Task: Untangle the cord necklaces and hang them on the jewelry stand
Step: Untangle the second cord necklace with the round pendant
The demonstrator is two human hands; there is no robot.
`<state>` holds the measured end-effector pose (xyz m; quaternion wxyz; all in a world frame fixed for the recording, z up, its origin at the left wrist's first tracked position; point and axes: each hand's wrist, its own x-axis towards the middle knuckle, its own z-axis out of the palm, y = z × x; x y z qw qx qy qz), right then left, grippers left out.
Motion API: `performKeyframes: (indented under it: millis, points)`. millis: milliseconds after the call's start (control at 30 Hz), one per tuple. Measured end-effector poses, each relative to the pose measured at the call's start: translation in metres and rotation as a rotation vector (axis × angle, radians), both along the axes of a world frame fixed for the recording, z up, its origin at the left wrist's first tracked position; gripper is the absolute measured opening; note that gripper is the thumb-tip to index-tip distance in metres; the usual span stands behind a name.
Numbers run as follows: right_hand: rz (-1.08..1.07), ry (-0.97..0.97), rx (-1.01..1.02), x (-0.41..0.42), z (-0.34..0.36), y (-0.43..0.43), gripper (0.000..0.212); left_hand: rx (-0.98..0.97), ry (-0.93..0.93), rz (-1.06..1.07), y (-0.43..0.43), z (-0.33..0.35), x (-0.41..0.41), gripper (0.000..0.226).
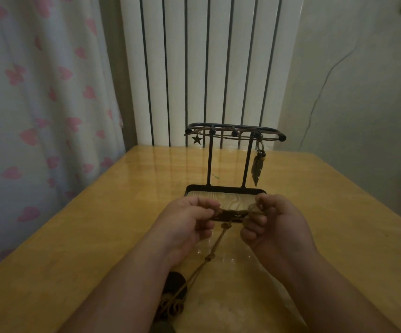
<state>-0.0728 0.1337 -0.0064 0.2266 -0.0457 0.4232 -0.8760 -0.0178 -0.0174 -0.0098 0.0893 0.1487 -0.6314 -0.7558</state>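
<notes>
A black metal jewelry stand (228,162) with a wood-grain base tray stands mid-table. Cord necklaces lie across its top bar, with a star pendant (197,139) hanging at the left and a feather pendant (257,168) at the right. My left hand (186,221) and my right hand (275,221) are just in front of the base, fingers curled, each pinching a brown cord necklace (212,251) stretched between them. From the hands a beaded strand of that cord runs down toward me to a dark tangle (174,299) lying between my forearms.
The yellow wooden table (98,224) has its left edge near a heart-patterned curtain (38,104). A white radiator (206,68) stands behind the table and a wall with a thin wire (324,80) is at the right.
</notes>
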Motion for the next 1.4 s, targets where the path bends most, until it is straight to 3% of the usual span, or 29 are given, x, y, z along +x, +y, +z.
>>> performKeyframes:
  millis: [267,433,633,800,1033,1267,1400]
  points:
    - [-0.049,0.082,0.093,-0.001,0.0,0.003,0.057,0.006,0.174,0.015,-0.001,0.006,0.004,0.05]
    - [-0.096,0.32,0.324,0.002,0.002,0.006,0.013,0.01,0.252,-0.048,-0.003,0.008,0.007,0.045]
    - [-0.127,0.435,0.55,0.002,0.0,0.006,0.026,-0.057,0.276,-0.036,-0.004,0.008,0.009,0.022]
    - [-0.12,0.554,0.673,0.008,0.003,0.005,0.019,-0.24,0.318,0.003,-0.002,0.008,0.01,0.031]
    - [-0.134,0.648,0.788,0.012,0.009,0.005,0.016,-0.297,0.354,0.097,-0.003,0.008,0.007,0.029]
    - [0.199,0.681,0.796,0.023,0.002,-0.007,0.013,-0.343,0.338,0.13,-0.003,0.007,0.006,0.019]
    - [0.187,0.682,0.806,0.026,-0.002,-0.01,0.011,-0.35,0.339,0.129,-0.002,0.007,0.006,0.018]
